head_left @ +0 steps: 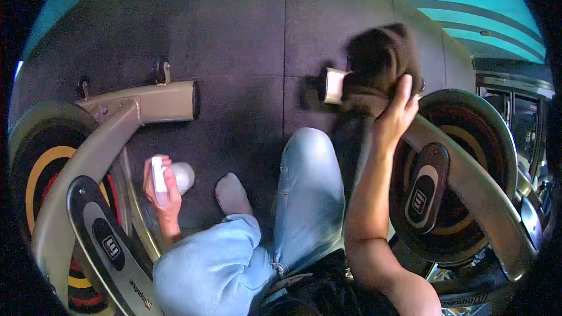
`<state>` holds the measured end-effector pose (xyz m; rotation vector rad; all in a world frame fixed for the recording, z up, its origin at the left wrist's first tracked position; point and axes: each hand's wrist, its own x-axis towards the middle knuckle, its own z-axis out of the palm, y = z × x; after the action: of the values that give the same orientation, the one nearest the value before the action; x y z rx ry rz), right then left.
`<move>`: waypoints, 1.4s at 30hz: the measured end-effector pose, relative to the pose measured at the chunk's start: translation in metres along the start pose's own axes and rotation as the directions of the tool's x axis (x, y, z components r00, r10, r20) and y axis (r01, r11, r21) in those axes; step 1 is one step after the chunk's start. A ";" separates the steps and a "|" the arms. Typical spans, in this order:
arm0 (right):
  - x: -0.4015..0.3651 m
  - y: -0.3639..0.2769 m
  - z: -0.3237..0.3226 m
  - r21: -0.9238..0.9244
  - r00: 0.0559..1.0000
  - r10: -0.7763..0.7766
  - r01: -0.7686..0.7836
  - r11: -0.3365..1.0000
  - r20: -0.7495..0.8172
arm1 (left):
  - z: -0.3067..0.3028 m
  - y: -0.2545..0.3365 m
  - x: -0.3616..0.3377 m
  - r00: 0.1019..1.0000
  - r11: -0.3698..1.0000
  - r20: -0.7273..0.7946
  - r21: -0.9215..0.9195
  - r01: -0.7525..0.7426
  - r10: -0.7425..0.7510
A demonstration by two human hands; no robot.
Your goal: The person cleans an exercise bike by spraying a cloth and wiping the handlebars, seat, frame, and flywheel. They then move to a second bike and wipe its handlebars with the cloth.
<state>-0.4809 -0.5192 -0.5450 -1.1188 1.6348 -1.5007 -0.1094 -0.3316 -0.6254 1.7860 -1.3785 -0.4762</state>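
My left hand [168, 196], low on the left, is closed round a white spray bottle [185, 177] with a rounded, pale body. On the right, my right hand [399, 108] grips a dark brown cloth [377, 61], smeared by motion. The cloth lies over the front base of the right exercise bike [471, 172]. Only the pale end of that base [333, 85] shows past the cloth's left side. My fingers are partly hidden against the fabric.
Another exercise bike [111, 140] stands close on my left, its base with small wheels [165, 73] reaching forward. My bent knees in jeans [310, 181] are between the two bikes. Dark floor mats [234, 29] run to a turquoise wall [492, 20].
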 end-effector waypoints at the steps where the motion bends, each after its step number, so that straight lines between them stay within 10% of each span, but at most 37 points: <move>1: 0.015 0.000 -0.004 0.015 0.995 -0.090 0.091 0.996 -0.037 | 0.000 0.022 0.019 0.992 0.997 0.101 -0.046 -0.065 0.069; 4: 0.069 0.097 -0.002 -0.631 0.870 -0.411 0.484 0.606 0.272 | 0.023 0.065 0.063 0.948 0.973 0.269 -0.198 -0.120 0.172; 6: 0.070 0.142 0.029 -0.612 0.637 -0.302 0.769 0.184 0.709 | 0.049 0.083 0.087 0.875 0.930 0.389 -0.332 -0.160 0.290; 8: 0.057 0.181 0.052 -0.647 0.651 -0.023 0.757 0.094 0.758 | 0.079 0.102 0.108 0.809 0.913 0.487 -0.383 -0.140 0.329; 16: -0.007 0.162 0.002 -0.578 0.679 -0.191 0.715 0.395 0.709 | 0.143 0.107 0.125 0.606 0.871 0.642 -0.446 -0.205 0.471; 27: 0.018 0.178 -0.008 -0.948 0.980 -0.144 0.172 0.266 0.137 | 0.162 0.102 0.117 0.617 0.871 0.635 -0.452 -0.190 0.464; 29: -0.012 0.170 -0.038 -0.808 0.854 -0.167 0.520 0.276 0.492 | 0.174 0.111 0.126 0.621 0.845 0.593 -0.477 -0.242 0.513; 31: -0.039 0.153 -0.060 -0.738 0.908 -0.073 0.380 0.558 0.412 | 0.190 0.116 0.131 0.545 0.830 0.631 -0.477 -0.287 0.551; 33: -0.065 0.133 -0.081 -0.422 0.881 0.472 -0.438 0.794 -0.027 | 0.210 0.126 0.134 0.511 0.814 0.640 -0.516 -0.268 0.574; 35: -0.100 0.123 -0.106 -0.239 0.650 0.687 -0.759 0.605 -0.325 | 0.228 0.139 0.135 0.417 0.768 0.646 -0.558 -0.313 0.639; 39: -0.143 0.058 -0.115 0.284 0.631 0.678 -0.618 0.733 -0.376 | 0.272 0.141 0.128 0.430 0.702 0.558 -0.607 -0.373 0.710; 42: -0.138 -0.004 -0.092 0.115 0.664 0.514 -0.547 0.829 -0.544 | 0.287 0.132 0.125 0.337 0.768 0.704 -0.481 -0.422 0.625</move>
<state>-0.5030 -0.3550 -0.5404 -0.1393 2.1623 -1.4360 -0.3540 -0.5626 -0.6723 0.7360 -2.3556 -1.1643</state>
